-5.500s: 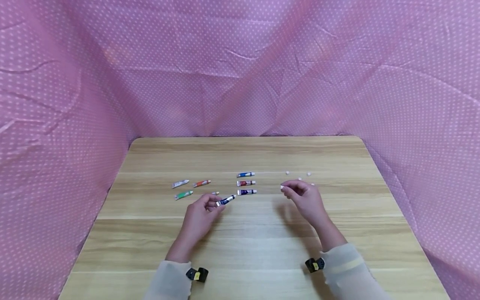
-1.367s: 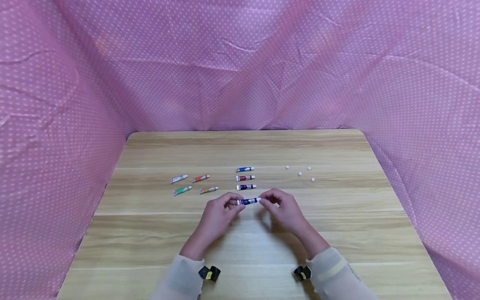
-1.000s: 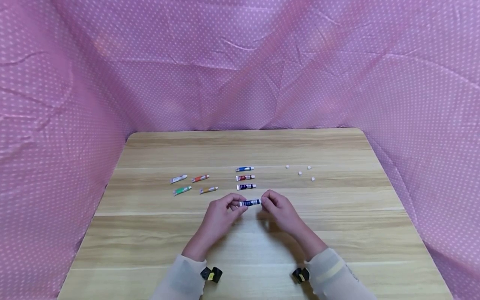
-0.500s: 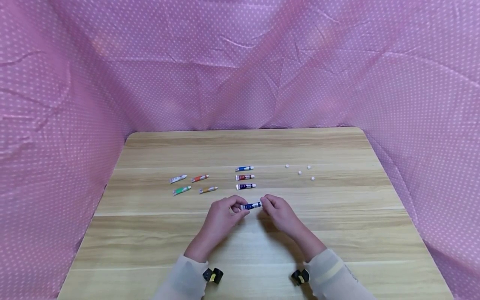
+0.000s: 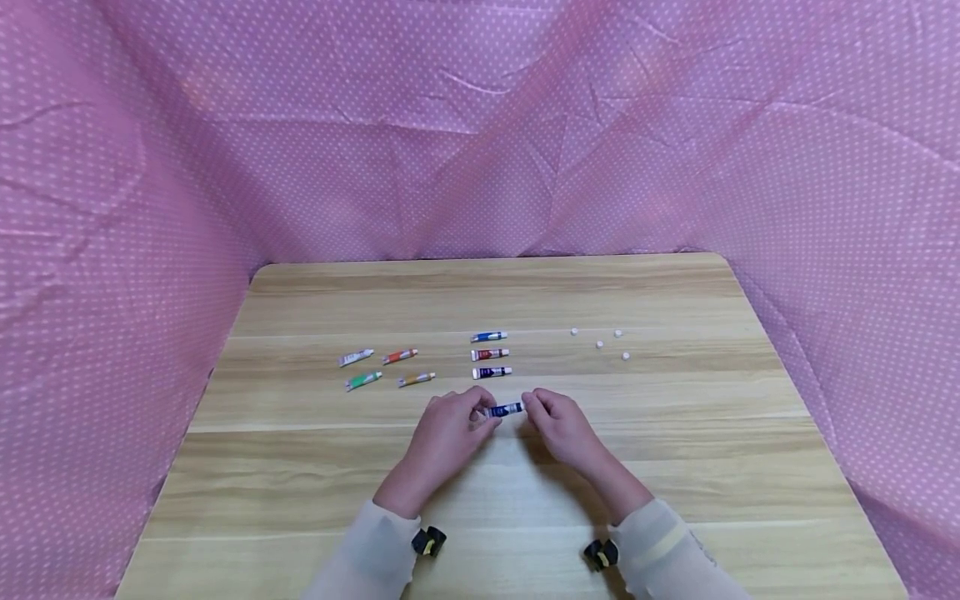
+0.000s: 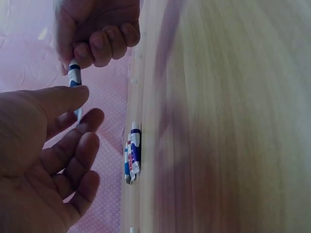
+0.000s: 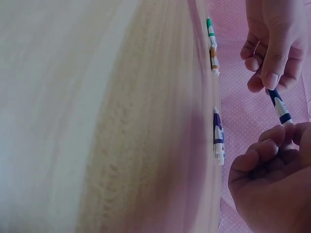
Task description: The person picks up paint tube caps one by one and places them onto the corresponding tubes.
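Observation:
A dark blue paint tube (image 5: 505,410) is held above the table between both hands. My left hand (image 5: 447,431) pinches its crimped tail end between thumb and fingers. At the other end, my right hand (image 5: 558,423) pinches the small white cap, which its fingertips mostly hide. In the left wrist view, the tube's white shoulder and dark band (image 6: 74,73) run up to the right fingertips. Just beyond the hands lie three tubes in a column: blue (image 5: 489,337), red (image 5: 491,355) and purple (image 5: 492,372).
Left of that column lie a white tube (image 5: 356,357), an orange tube (image 5: 401,357), a green tube (image 5: 363,381) and an ochre tube (image 5: 416,379). Several loose white caps (image 5: 599,344) are scattered at right on the wooden table (image 5: 480,292). Pink dotted cloth (image 5: 480,167) hangs behind.
Earlier the hands were apart, the left with the tube and the right with a white cap; they have come together. Lately the left hand has shifted slightly right and its grip has changed.

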{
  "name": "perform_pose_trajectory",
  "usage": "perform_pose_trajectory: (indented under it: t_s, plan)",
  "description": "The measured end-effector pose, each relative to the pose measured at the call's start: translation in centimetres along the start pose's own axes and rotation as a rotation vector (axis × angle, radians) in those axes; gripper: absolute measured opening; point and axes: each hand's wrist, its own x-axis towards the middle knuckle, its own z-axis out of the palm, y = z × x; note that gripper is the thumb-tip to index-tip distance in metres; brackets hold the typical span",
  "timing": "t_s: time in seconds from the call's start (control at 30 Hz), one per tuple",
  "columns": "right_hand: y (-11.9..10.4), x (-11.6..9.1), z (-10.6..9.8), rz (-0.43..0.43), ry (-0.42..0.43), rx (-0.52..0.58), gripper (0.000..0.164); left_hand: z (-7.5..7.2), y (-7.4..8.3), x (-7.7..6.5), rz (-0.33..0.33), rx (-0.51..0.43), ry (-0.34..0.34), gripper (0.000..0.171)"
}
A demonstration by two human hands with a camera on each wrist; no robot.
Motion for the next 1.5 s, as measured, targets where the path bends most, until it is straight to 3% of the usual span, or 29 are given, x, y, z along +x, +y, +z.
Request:
perform_pose_trajectory:
  t_s: [0.13,0.37,0.53,0.7,0.97,1.27,1.5]
  plan:
    - [0.1,0.0,-0.1,0.012,0.015,0.010,0.042,-0.1,-0.2,0.4,0.011,0.004,-0.048,0.019]
    - [0.4,0.4,-1.3,0.048,-0.006,-0.035,0.039,-0.2,-0.9,1.7,0.051,0.035,-0.068,0.017]
    - [0.5,0.9,-3.7,0.021,-0.028,-0.072,0.032,-0.1,-1.8,2.7,0.048,0.067,-0.092,0.016]
    - [0.7,1.1,-7.0,-0.031,-0.020,-0.029,0.033,0.1,-2.8,3.5,0.017,0.136,-0.126,0.017]
    - [2.0,1.8,-11.9,-0.077,0.125,0.115,0.037,0.4,-3.5,4.4,-0.018,0.133,-0.146,0.013]
    - [4.6,2.7,-15.6,-0.081,0.264,0.234,0.019,0.7,-3.9,5.1,-0.044,0.106,-0.160,0.015]
    - [6.0,3.5,-17.0,-0.043,0.300,0.148,0.035,0.5,-4.1,5.9,-0.052,0.110,-0.148,0.018]
